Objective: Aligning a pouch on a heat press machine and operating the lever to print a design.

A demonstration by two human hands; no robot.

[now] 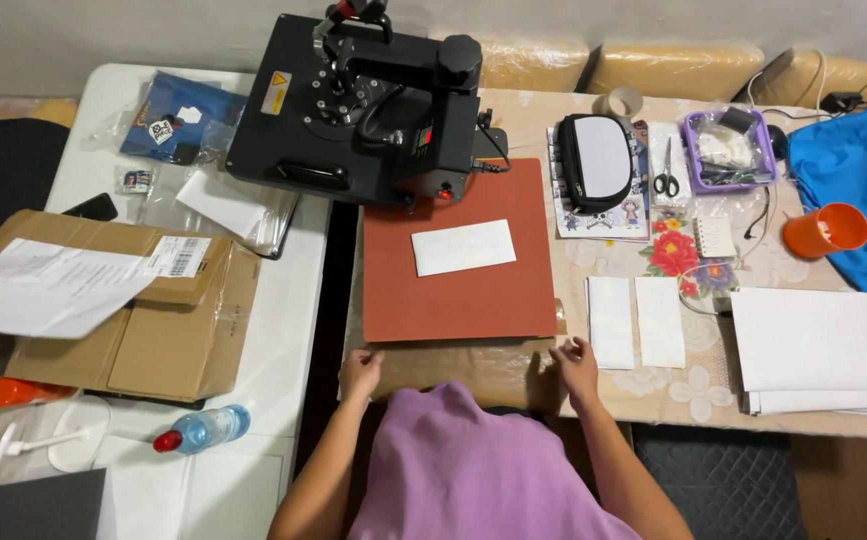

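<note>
On the desk (513, 385) before the person, a rust-red mat (458, 290) lies flat with a white paper rectangle (463, 247) resting on its upper middle; the left hand (360, 372) sits just below the mat's near left corner, fingers curled loosely and pressing on the brown surface beneath, holding nothing that I can make out; the right hand (576, 362) rests at the mat's near right corner, fingers bent and touching the edge there, though whether they pinch anything cannot be told. Behind the mat stands a black heat press (358, 105), its base touching the mat's far edge. Right of the mat lie two white paper strips (636, 322) side by side, and further right a stack of white sheets (813, 350); beyond them are scissors (665, 172), a purple tray (731, 150), an orange cup (825, 230) and blue cloth (858, 170). To the left, on a white table (283, 330), sit a flattened cardboard box (143, 320) with papers on it and a water bottle (203, 428) lying on its side.
</note>
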